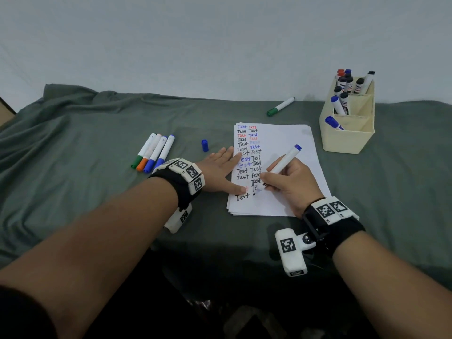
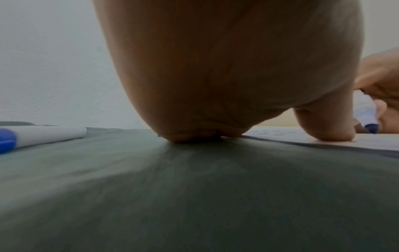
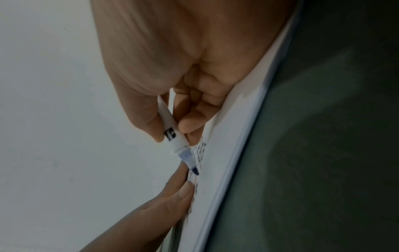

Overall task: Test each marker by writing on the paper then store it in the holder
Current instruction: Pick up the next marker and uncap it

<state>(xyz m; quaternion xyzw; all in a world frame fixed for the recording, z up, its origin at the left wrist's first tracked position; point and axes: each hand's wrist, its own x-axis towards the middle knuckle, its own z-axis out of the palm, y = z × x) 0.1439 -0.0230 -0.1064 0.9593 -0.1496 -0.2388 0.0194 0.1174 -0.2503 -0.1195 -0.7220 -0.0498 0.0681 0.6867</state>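
Right hand [image 1: 291,184]: fingers and thumb curled round the uncapped blue marker [image 1: 283,162], gripping low on the white barrel; tip down at the paper [image 1: 293,143] near the lower rows of writing, blue end pointing up and away. In the right wrist view, nib [image 3: 195,171] at the sheet surface; contact with the sheet cannot be confirmed.

Left hand [image 1: 220,170]: flat, fingers straight, holding nothing. Fingertips and thumb pressed on the left edge of the paper, heel of the palm on the green cloth [image 1: 73,143] covering the desk.

Paper: stack of white sheets, top sheet carrying two columns of "Test" in black, blue and red.

Loose blue cap [image 1: 205,145]: lying on the cloth just left of the paper, apart from the left hand.

Four capped markers [image 1: 152,152]: side by side on the cloth, left of the cap, caps green, orange, blue, blue.

Green-capped marker [image 1: 280,106]: alone on the cloth beyond the paper.

Holder [image 1: 347,140]: cream, stepped compartments, right of the paper, several markers standing or leaning inside with caps up.
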